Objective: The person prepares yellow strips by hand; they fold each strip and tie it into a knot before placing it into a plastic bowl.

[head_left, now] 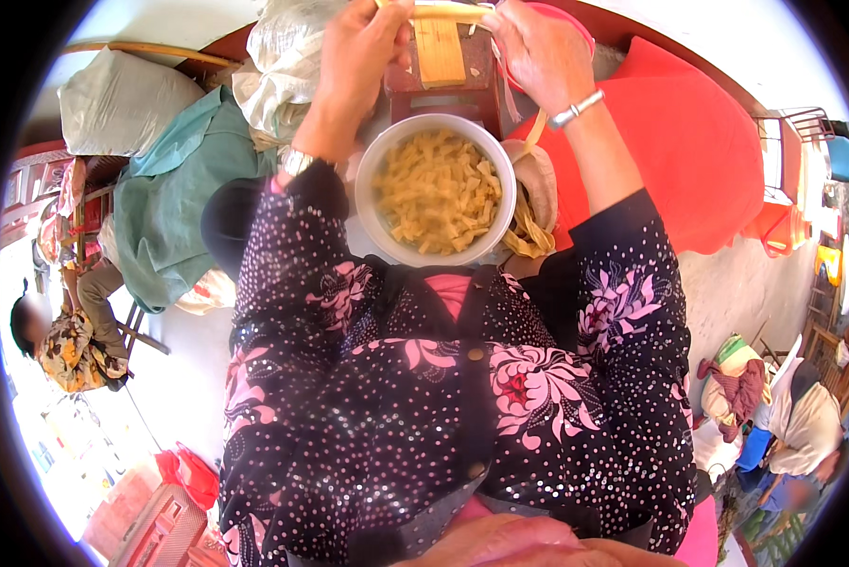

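My left hand (366,60) and my right hand (541,60) grip a pale yellow, flexible-looking strip (449,12), held level between them at the top of the view. Beneath it lies a small wooden board (439,53) on a dark reddish stool (481,81). Closer to my body, a round white tub (363,191) holds many short yellowish cut pieces (439,195), seemingly in liquid. Several longer strips (534,237) of similar colour hang or lie at the tub's right side, by a beige cloth bag (536,173).
A pink basin (586,32) stands behind my right hand. Red cloth (680,156) covers something on the right. To the left are green cloth (183,205), a grey sack (123,103) and white sacks (286,49). People sit at far left (77,347) and far right (800,432).
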{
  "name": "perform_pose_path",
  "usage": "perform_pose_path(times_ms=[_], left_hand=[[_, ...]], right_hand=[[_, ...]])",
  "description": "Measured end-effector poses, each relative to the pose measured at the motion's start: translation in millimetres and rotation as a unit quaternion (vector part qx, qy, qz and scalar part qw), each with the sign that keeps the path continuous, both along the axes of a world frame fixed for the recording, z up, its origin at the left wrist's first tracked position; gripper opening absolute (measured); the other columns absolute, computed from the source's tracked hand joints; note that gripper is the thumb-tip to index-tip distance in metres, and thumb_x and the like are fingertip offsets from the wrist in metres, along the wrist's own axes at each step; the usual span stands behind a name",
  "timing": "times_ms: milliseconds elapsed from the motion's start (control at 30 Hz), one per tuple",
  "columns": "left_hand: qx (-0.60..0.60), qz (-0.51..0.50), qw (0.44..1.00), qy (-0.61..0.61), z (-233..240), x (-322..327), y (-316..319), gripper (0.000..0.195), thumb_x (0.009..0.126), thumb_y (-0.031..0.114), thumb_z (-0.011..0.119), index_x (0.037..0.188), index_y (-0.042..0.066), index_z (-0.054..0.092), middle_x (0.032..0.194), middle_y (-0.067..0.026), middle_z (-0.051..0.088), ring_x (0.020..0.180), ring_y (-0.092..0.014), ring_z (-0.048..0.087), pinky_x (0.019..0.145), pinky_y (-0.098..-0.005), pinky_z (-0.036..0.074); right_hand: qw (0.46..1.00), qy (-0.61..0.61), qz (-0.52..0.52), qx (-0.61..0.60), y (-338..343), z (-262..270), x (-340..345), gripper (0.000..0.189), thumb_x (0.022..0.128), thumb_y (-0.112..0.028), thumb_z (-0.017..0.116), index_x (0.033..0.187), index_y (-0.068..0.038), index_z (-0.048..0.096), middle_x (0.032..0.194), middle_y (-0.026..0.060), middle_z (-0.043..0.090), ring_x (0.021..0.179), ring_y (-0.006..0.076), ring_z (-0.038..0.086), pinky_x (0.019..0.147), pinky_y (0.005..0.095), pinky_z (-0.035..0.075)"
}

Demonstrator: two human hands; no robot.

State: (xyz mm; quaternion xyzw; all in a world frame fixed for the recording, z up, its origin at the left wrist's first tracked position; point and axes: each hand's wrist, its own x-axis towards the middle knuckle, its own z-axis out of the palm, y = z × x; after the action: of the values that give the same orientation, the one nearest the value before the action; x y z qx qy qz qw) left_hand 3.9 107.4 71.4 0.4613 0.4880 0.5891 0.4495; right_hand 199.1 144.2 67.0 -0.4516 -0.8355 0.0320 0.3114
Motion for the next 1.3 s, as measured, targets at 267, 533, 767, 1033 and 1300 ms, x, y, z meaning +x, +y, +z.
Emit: perform_pose_path(times_ms=[267,533,767,1033,1300], left_hand=[[0.062,0.119,0.902,0.411,-35.8,-10.5,6.7,0.024,0.085,0.022,0.061,0.079,-0.002,0.062,0.059,-0.0026,0.055,0.052,-0.009,0.048,0.049,-0.0275,0.041],[-0.177,0.046,0.956,0.231,-64.2,-12.0,-105.6,0.033,0.083,0.028,0.068,0.092,-0.003,0.064,0.062,-0.0036,0.061,0.057,-0.006,0.056,0.051,-0.023,0.043],[-0.294,-0.184,0.935,-0.073,-142.7,12.2,-141.8,0.04,0.097,0.034,0.046,0.112,-0.002,0.055,0.087,-0.0074,0.062,0.069,-0.012,0.058,0.063,-0.026,0.048],[-0.4,-0.201,0.833,-0.324,-129.4,19.7,-136.1,0.033,0.099,0.03,0.04,0.105,0.001,0.054,0.07,-0.0016,0.053,0.056,-0.011,0.051,0.053,-0.0252,0.044],[-0.364,-0.162,0.884,-0.244,-77.6,17.2,-155.7,0.017,0.09,0.02,0.049,0.084,0.006,0.055,0.051,0.0059,0.042,0.042,-0.006,0.039,0.051,-0.03,0.047]], right_hand=[[0.996,0.003,-0.022,-0.088,-6.7,-43.9,2.2,0.024,0.091,-0.03,0.05,0.083,-0.008,0.054,0.067,0.0164,0.057,0.067,0.0379,0.058,0.058,0.047,0.044],[0.981,0.095,0.096,-0.14,-134.2,-42.9,4.5,0.017,0.091,-0.026,0.054,0.084,-0.01,0.051,0.065,0.0084,0.055,0.059,0.0269,0.059,0.051,0.0373,0.046],[0.932,0.156,0.26,-0.201,-199.2,-71.5,-27.1,0.02,0.091,-0.028,0.055,0.085,-0.01,0.059,0.065,0.0098,0.054,0.061,0.0278,0.058,0.054,0.0345,0.045],[0.736,0.363,0.238,-0.52,-212.7,-79.3,-20.7,0.026,0.095,-0.027,0.05,0.083,-0.004,0.054,0.063,0.0037,0.053,0.055,0.0109,0.053,0.054,0.0274,0.042],[0.913,0.362,0.044,-0.181,-186.2,-79.8,-27.4,0.013,0.089,-0.012,0.056,0.084,-0.001,0.057,0.082,0.0151,0.058,0.076,0.03,0.057,0.068,0.0351,0.045]])
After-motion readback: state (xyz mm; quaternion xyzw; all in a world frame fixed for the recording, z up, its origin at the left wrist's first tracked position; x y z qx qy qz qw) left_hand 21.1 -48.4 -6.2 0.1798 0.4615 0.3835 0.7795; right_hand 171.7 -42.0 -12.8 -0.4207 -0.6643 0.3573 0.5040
